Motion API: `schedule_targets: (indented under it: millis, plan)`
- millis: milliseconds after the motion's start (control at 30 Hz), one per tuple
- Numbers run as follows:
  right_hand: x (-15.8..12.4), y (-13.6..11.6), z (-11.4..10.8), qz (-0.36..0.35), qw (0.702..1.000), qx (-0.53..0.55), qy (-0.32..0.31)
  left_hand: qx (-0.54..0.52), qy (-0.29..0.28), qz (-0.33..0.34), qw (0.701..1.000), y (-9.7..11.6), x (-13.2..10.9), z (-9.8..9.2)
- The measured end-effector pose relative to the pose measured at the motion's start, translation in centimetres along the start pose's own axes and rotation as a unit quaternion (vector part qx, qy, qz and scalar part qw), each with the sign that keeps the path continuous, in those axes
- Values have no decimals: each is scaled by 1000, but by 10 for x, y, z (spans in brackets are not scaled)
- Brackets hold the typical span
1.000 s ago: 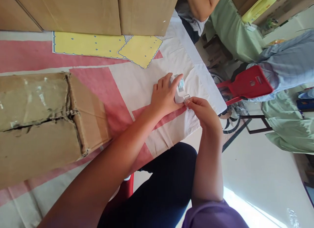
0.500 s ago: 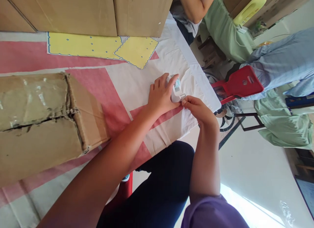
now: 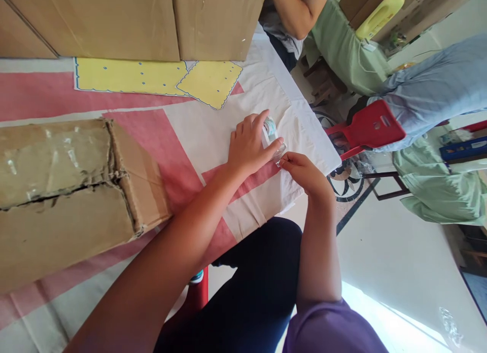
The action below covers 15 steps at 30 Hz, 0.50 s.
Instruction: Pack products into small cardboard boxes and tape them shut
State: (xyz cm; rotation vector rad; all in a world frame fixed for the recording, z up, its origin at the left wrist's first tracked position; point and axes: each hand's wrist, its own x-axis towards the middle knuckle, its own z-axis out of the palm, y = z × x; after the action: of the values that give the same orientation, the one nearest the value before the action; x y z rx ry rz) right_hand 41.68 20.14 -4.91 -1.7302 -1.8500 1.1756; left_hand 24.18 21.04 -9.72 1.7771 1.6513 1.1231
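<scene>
A small white tape dispenser (image 3: 270, 132) with a pale blue-green core stands on the cloth near the table's right edge. My left hand (image 3: 249, 142) is wrapped round it from the left, thumb along its front end. My right hand (image 3: 300, 169) pinches the end of a short strip of clear tape (image 3: 280, 152) at the dispenser's front. Left of my hands lies a worn cardboard box (image 3: 76, 190), its seam torn and taped. Two yellow paper sheets (image 3: 129, 76) with blue wavy borders overlap beyond my hands.
Large cardboard boxes (image 3: 114, 23) stand along the far side of the table. A red-and-white cloth (image 3: 182, 135) covers the tabletop. Another person's arm (image 3: 294, 13) shows at the far corner. A red plastic chair (image 3: 375, 131) and a person's blue-clad legs (image 3: 429, 89) are to the right.
My right hand has drawn slightly left and down, and a glinting tape strip now shows. My left thumb has moved over the dispenser's front end. The whole view has shifted slightly.
</scene>
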Motion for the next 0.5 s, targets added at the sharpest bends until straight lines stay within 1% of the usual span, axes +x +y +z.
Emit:
schedule_targets:
  millis: [133, 200, 267, 333, 367, 400, 433, 500]
  plan:
    - [-13, -17, 4, -14, 1000, -11, 6, -34, 16, -10, 999, -3, 3, 2]
    - [-22, -29, 7, -31, 999, -26, 19, -54, 46, -2, 997, -7, 5, 5]
    - [-30, -42, 10, -58, 997, -34, 48, -98, 102, 27, 990, -10, 6, 5]
    - [-38, -53, 13, -88, 992, -31, 90, -172, 158, 85, 969, -9, 7, 3]
    - [-41, -57, 15, -102, 988, -26, 109, -215, 169, 118, 955, -6, 7, 0]
    - [-43, -62, 16, -116, 985, -20, 126, -256, 163, 149, 941, -1, 8, -4]
    - [-45, -65, 18, -129, 981, -13, 141, -289, 145, 175, 930, 5, 9, -9]
    - [-48, -71, 20, -156, 974, 6, 164, -330, 107, 207, 915, 23, 8, -21]
